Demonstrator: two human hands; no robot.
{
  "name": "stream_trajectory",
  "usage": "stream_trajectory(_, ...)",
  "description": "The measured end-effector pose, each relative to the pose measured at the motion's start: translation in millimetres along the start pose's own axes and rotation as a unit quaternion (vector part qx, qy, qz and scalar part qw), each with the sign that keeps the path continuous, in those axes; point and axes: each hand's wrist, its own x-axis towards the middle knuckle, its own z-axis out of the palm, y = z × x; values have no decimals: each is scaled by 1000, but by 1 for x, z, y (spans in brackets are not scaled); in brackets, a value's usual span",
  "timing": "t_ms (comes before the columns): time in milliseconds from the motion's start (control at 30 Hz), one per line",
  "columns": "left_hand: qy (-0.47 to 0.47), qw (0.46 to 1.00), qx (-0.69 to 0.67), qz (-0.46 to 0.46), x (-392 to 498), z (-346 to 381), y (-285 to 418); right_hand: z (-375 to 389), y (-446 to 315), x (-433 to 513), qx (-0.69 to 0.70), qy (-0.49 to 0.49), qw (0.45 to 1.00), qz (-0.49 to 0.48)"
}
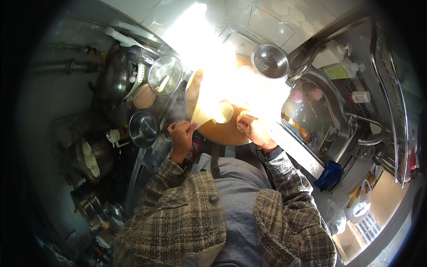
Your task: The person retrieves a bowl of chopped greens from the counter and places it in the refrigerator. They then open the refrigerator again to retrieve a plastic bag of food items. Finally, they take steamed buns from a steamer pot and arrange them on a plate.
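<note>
My left hand point(181, 135) pinches the corner of a thin, pale sheet point(204, 115) between thumb and fingers. Whether it is dough or cloth I cannot tell, because strong sunlight bleaches most of it. The sheet stretches over a round wooden board point(213, 131). Beside it on the board sits a smooth, rounded pale lump point(224, 112), which looks like dough. At the board's right side, my right hand point(255, 130) curls its fingers around a small pale piece point(241, 119), partly hidden by the fingers. Glare hides the far half of the board.
A steel bowl point(270, 61) stands behind the board. The sink point(310, 116) at right holds scraps and water. Leftward are a glass bowl point(165, 75), a metal bowl point(143, 129) and a pot point(91, 163) of pale round pieces. A blue cloth point(328, 175) hangs at the sink's edge.
</note>
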Motion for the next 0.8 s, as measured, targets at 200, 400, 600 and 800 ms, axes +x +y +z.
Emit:
stream_trajectory(200, 26, 1000, 12, 5, -10, -5, 5, 5, 6, 2, -5, -26, 1000, -9)
stream_trajectory(400, 48, 999, 23, 5, -18, -10, 4, 4, 8, 2, -12, -40, 999, -16)
stream_trajectory(600, 39, 999, 21, -29, -21, -20, -5, 2, 9, 1, 2, -50, 999, 0)
stream_trajectory(800, 77, 993, 94, 12, -16, -45, 2, 2, 8, 3, 2, -62, 998, 6)
